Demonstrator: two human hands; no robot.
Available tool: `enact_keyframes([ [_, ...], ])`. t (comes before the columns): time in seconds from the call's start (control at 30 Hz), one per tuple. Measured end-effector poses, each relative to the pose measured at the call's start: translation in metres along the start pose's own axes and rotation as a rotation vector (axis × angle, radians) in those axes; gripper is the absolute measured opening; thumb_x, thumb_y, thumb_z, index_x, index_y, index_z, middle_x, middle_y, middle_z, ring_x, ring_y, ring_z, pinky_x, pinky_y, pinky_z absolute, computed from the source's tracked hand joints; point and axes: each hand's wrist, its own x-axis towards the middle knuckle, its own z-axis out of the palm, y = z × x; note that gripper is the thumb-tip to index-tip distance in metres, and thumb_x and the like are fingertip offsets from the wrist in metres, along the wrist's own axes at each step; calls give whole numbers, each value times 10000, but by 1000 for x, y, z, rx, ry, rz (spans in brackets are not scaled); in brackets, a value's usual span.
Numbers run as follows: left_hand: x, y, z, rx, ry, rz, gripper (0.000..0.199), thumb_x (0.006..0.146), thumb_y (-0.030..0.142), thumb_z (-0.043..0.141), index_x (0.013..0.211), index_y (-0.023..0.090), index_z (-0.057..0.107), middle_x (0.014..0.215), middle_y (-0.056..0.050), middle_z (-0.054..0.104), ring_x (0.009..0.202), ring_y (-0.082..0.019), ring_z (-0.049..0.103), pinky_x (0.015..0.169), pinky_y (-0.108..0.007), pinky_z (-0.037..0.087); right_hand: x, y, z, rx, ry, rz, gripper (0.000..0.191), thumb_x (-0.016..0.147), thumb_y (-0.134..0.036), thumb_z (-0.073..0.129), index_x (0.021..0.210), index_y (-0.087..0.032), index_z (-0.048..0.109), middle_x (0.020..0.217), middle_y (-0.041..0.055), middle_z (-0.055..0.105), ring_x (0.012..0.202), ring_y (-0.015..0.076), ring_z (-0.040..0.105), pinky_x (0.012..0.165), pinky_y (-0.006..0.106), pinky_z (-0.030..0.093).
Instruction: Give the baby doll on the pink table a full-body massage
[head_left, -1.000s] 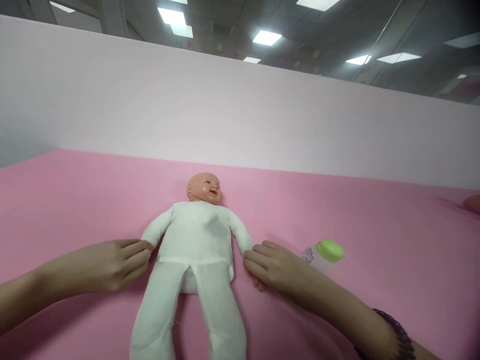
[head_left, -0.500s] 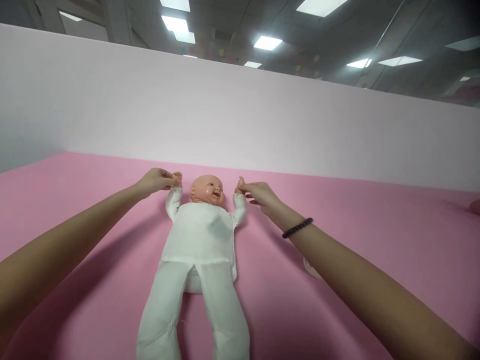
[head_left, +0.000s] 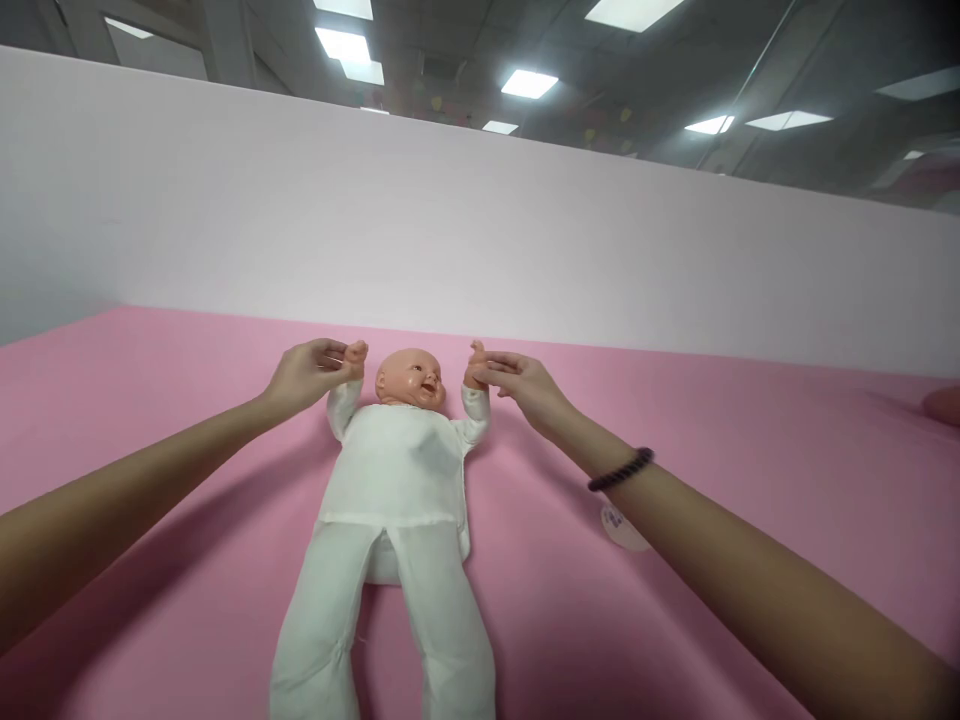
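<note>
A baby doll (head_left: 401,465) with a bare plastic head and a white cloth body lies on its back on the pink surface (head_left: 675,430). Both its arms are bent up beside its head. My left hand (head_left: 304,378) pinches the doll's hand on the left of the view, thumb below and fingers behind. On the other side, my right hand (head_left: 529,388) has its thumb and fingers closed on the doll's other hand. The doll's legs stretch toward me, and its feet fall outside the view.
A white wall panel (head_left: 450,230) rises behind the pink surface. Partly under my right forearm is a round pale sticker (head_left: 624,527). A skin-coloured object (head_left: 943,405) lies at the right edge.
Both of my hands have shifted slightly on the doll's hands, and my right wrist sits a little lower and further right. More of the round sticker shows.
</note>
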Motion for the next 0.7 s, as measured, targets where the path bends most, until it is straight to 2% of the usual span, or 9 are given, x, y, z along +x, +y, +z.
enact_keyframes([
  [0.07,-32,3,-13,25,20,232,456,766,485,776,1146,238,727,1169,-96,749,1107,-299,694,1030,-440,529,-28,-6,-12,-100,-4,-207,487,753,-371,815,1202,-226,697,1152,68,718,963,209,652,815,344,523],
  [0.1,-48,2,-20,58,-40,315,386,766,454,787,1102,268,741,1124,-88,757,1086,-297,702,1031,-453,535,-44,-5,-18,-200,-13,-333,519,764,-370,817,1246,-239,675,1142,67,715,938,209,651,798,354,529],
  [0.2,-85,-8,-41,86,-426,460,215,743,365,823,953,350,784,969,-66,782,988,-309,744,995,-474,586,-91,9,-27,-504,-137,-804,443,884,-209,697,1317,-251,611,968,43,729,836,188,653,758,354,526],
  [0.27,-100,-16,-52,85,-595,525,267,751,273,802,984,406,796,1009,-43,794,988,-308,760,969,-447,621,-112,23,-29,-694,-158,-1045,422,925,-88,603,1323,-226,586,866,27,721,733,164,629,689,330,499],
  [0.37,-110,-23,-60,112,-721,702,484,809,165,708,1185,467,747,1185,-9,766,1098,-286,737,1009,-377,608,-128,42,-31,-934,-215,-1276,350,949,-50,561,1282,-155,592,932,66,748,710,164,623,643,334,474],
  [0.47,-111,-26,-63,175,-711,800,470,850,160,668,1226,435,726,1214,-5,759,1120,-264,730,1029,-333,585,-131,53,-32,-1073,-315,-1373,285,957,-42,531,1215,-119,621,1027,108,752,786,179,658,660,345,484],
  [0.57,-111,-28,-62,283,-698,901,408,896,144,608,1219,370,710,1190,-9,767,1095,-223,734,1029,-310,570,-130,57,-31,-1001,-323,-1335,303,972,-68,526,1258,-139,596,1025,90,749,810,169,677,682,334,503],
  [0.63,-109,-28,-58,302,-518,923,349,901,132,613,1169,338,699,1071,1,784,981,-184,752,950,-273,591,-123,54,-28,-832,-219,-1207,345,966,-100,551,1298,-194,566,976,55,742,764,159,669,685,323,521],
  [0.7,-100,-23,-50,227,-158,798,246,863,186,699,1081,298,678,933,9,762,858,-173,741,854,-281,605,-109,47,-22,-624,1,-1013,417,933,-161,623,1334,-225,534,1000,66,726,802,181,674,710,336,545],
])
